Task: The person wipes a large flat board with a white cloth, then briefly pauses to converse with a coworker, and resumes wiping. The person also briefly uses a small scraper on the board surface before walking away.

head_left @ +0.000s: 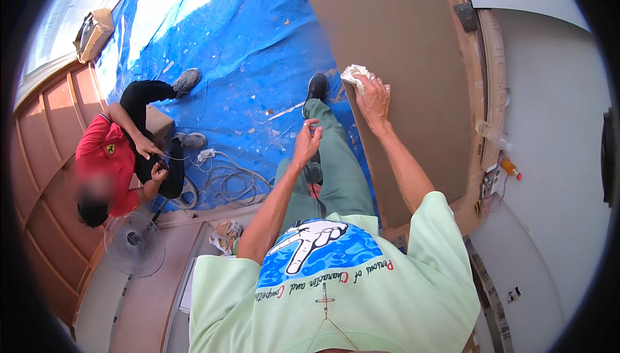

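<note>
My right hand (374, 101) is closed on a crumpled white cloth (355, 77). It presses the cloth at the left edge of a large flat brown panel (420, 95), which stretches from the top of the view down along my right side. My left hand (307, 143) hangs in front of my green trousers, left of the panel. Its fingers are loosely bent and slightly apart, with nothing visible in them.
A blue tarp (258, 50) with scraps covers the floor. At left sits a person in a red shirt (110, 153), near a fan (134, 243). A coiled hose (236, 182) lies on the tarp. Beyond the panel are a clear bottle (494, 135) and an orange bottle (510, 167).
</note>
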`<action>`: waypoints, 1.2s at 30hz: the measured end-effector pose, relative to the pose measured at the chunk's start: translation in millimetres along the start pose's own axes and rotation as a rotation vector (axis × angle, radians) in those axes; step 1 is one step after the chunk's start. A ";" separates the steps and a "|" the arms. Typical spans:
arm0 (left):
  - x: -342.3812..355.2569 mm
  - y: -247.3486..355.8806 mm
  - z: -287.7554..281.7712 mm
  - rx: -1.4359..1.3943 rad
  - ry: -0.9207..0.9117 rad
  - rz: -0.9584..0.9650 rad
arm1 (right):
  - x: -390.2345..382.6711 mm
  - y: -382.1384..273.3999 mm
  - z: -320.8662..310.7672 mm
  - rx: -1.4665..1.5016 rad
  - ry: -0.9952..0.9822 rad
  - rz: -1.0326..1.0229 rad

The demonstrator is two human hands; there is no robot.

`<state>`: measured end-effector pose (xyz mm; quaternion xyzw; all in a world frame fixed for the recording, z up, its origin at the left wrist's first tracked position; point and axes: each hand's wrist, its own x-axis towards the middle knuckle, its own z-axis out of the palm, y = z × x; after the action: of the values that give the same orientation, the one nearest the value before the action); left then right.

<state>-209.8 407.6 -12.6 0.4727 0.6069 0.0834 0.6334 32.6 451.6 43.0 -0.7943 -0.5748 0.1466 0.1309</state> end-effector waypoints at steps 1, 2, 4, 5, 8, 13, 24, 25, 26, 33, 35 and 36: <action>6.6 11.8 -3.4 -0.016 0.005 0.002 | -5.3 -2.9 -7.0 0.000 -0.112 0.082; 12.8 23.7 -7.2 -0.002 0.002 -0.001 | -12.3 -3.0 -13.3 -0.003 -0.158 0.098; 52.9 54.2 -23.9 0.026 0.015 0.023 | -24.2 0.2 -18.7 0.013 -0.093 0.037; 70.7 67.9 -31.7 0.045 0.029 0.061 | -24.5 2.3 -16.7 -0.007 -0.161 0.102; 104.6 95.6 -37.8 0.073 -0.014 0.021 | 11.2 6.6 9.9 0.132 0.081 0.011; 128.2 119.8 -51.3 0.092 -0.094 0.032 | 110.5 17.4 31.1 0.083 0.175 -0.079; 165.2 109.8 -151.1 0.225 -0.074 -0.051 | 71.9 296.3 -172.0 -0.363 0.209 0.938; 178.5 115.3 -154.1 0.232 -0.096 -0.005 | 74.6 299.2 -176.3 -0.419 0.206 0.958; 192.4 122.5 -156.1 0.242 -0.105 -0.004 | 80.9 298.8 -177.6 -0.470 0.248 0.919; 284.5 201.9 -163.7 0.211 -0.165 0.041 | 206.3 300.4 -123.0 0.188 0.290 1.036; 302.7 226.4 -170.1 0.187 -0.178 0.007 | 229.9 317.0 -109.5 0.244 0.369 1.181; 309.1 235.7 -172.4 0.171 -0.181 0.011 | 236.3 325.0 -101.8 0.250 0.387 1.240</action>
<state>-168.5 830.6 -29.3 0.5340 0.5494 -0.0079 0.6426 425.9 573.3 -5.0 -0.9689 0.0444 0.1153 0.2145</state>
